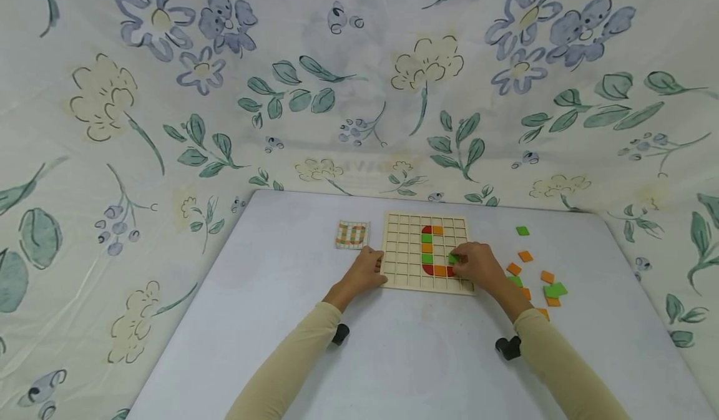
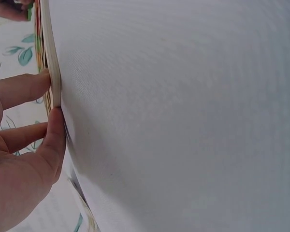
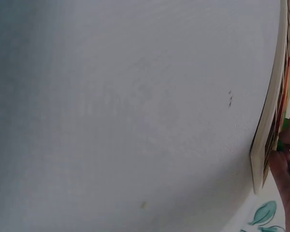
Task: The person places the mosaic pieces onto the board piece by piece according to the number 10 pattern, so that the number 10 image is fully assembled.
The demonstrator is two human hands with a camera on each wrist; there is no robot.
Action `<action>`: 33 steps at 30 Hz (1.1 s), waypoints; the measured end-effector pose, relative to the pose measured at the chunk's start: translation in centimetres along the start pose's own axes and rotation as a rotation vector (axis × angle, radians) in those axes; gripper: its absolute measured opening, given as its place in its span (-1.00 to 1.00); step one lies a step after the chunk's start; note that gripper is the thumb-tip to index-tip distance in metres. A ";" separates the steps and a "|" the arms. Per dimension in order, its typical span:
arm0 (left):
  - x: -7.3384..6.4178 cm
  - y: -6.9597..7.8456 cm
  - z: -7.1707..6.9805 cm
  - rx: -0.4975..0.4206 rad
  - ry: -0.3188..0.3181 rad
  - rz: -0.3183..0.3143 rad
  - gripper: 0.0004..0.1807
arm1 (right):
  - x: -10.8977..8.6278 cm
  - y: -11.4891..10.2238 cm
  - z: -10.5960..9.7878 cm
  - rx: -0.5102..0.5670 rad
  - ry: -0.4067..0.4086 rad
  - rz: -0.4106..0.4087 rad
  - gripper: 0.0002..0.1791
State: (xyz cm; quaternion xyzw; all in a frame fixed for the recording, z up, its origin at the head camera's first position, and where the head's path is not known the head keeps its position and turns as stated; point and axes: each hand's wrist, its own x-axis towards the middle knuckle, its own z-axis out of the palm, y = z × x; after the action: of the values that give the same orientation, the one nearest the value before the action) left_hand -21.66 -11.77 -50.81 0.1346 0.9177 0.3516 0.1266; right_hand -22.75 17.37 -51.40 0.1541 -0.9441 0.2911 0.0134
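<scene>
A light wooden grid board (image 1: 401, 254) lies on the white table, with red, orange and green tiles set in some of its squares in a C-like shape. My left hand (image 1: 364, 272) holds the board by its near left corner, thumb and fingers against the edges, as the left wrist view also shows. Over the right part of the board, my right hand (image 1: 480, 266) pinches a small green tile (image 3: 283, 134) between thumb and fingers. That tile is at the board's surface; whether it sits in a square is hidden by the fingers. Below it is a red corner piece (image 1: 450, 271).
A small pattern card (image 1: 352, 235) lies left of the board. Loose orange tiles (image 1: 525, 256) and green tiles (image 1: 556, 289) are scattered to the right, some partly behind the right forearm. Dark objects (image 1: 508, 347) show beside both forearms. Floral cloth (image 1: 359, 95) hangs behind the table.
</scene>
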 end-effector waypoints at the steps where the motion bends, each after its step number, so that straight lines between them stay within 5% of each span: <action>1: 0.0 0.0 0.0 0.000 0.000 0.003 -0.35 | 0.0 0.1 0.0 0.001 -0.007 -0.003 -0.68; 17: 0.2 -0.1 0.0 -0.013 0.010 -0.007 -0.31 | 0.4 0.0 -0.6 0.051 -0.077 -0.001 -0.73; 24: 0.3 -0.2 0.0 -0.012 0.010 -0.007 -0.32 | 0.2 0.2 -0.5 0.008 -0.067 -0.093 -0.85; 33: 0.3 -0.4 0.2 -0.023 0.010 -0.006 -0.30 | -0.2 0.8 -0.4 0.027 -0.033 -0.096 -0.83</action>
State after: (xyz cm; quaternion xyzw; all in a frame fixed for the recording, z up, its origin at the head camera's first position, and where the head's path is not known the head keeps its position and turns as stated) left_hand -21.94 -11.76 -51.27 0.1287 0.9146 0.3624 0.1248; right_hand -22.83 18.28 -51.52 0.2043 -0.9316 0.3004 0.0100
